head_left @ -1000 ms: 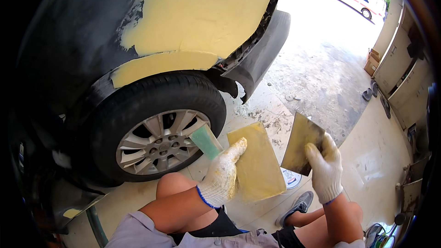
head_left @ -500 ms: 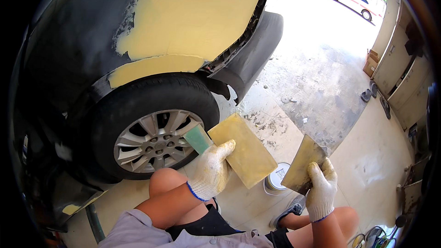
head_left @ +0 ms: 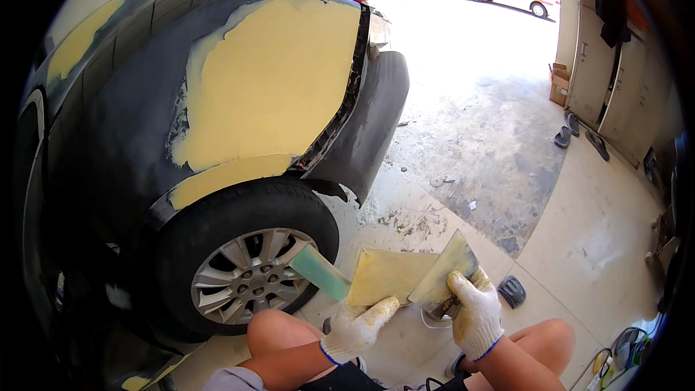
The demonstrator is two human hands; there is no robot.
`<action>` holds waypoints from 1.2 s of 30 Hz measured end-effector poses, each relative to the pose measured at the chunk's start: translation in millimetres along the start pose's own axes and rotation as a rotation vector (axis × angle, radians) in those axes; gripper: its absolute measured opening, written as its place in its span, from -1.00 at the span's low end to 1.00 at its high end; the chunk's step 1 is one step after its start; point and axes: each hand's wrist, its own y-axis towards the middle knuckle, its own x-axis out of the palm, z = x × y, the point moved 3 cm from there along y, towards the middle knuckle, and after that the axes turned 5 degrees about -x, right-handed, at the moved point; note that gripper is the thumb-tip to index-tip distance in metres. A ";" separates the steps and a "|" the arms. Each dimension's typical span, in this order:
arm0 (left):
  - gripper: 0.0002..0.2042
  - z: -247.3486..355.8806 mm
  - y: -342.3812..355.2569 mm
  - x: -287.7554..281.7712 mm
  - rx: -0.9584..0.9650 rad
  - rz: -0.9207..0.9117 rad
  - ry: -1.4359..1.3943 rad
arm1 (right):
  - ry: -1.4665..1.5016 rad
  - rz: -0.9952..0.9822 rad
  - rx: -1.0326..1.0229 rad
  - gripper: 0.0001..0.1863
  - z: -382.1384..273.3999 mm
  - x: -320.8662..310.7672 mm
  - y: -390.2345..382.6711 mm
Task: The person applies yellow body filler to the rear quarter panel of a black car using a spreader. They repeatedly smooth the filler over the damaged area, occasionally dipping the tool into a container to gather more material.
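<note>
While the yellow-coated board (head_left: 387, 275) is gripped underneath by the left hand (head_left: 358, 329), near right of the wheel (head_left: 246, 279) | spreader blade (head_left: 445, 271) is clasped by the right hand (head_left: 474, 311), touching the board's right edge | blade is best kept low-angled so filler is gathered evenly.

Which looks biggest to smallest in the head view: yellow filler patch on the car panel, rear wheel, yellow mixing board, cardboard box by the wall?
1. Yellow filler patch on the dark car panel
2. Black-tyred rear wheel with silver alloy rim
3. Flat yellow mixing board held in the gloved left hand
4. Brown cardboard box by the wall; it is far from the camera, so its true size is unsure.
</note>
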 end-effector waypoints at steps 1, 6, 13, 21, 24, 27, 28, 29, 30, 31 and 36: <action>-0.62 0.9 -1.3 2.2 0.014 -0.028 0.032 | -0.003 0.021 -0.026 -0.63 1.9 0.6 0.5; -0.57 -7.9 -4.0 -7.3 0.037 -0.066 0.258 | -0.043 0.021 -0.058 -0.63 -0.2 -3.1 0.3; -0.58 -10.6 -4.6 -14.7 -0.014 -0.031 0.174 | -0.070 0.003 -0.171 -0.67 -2.1 -8.6 16.4; -0.58 -11.8 -4.4 5.7 -0.078 -0.208 0.461 | -0.084 -0.157 -0.217 -0.59 7.8 21.1 3.5; -0.57 -15.1 -8.9 0.2 -0.058 -0.168 0.399 | -0.069 -0.116 -0.205 -0.59 0.0 25.8 6.6; -0.63 4.2 -20.6 -4.2 0.041 -0.049 0.343 | -0.032 -0.003 -0.149 -0.61 -8.2 13.6 28.9; -0.64 12.4 -20.8 -2.6 0.074 -0.040 0.363 | 0.001 0.024 -0.144 -0.62 -5.3 9.6 39.0; -0.65 18.5 -17.4 -2.3 0.111 -0.032 0.377 | -0.018 0.027 -0.167 -0.62 -7.2 10.1 47.2; -0.66 21.7 -13.3 -4.5 0.121 -0.022 0.348 | -0.037 0.029 -0.190 -0.62 -9.7 12.8 55.3; -0.67 24.9 -9.1 -7.4 0.132 -0.010 0.320 | -0.056 0.030 -0.212 -0.63 -12.7 16.5 64.5; -0.66 46.3 2.3 -36.0 0.137 0.117 0.028 | -0.338 -0.156 -0.321 -0.65 -51.4 67.3 141.1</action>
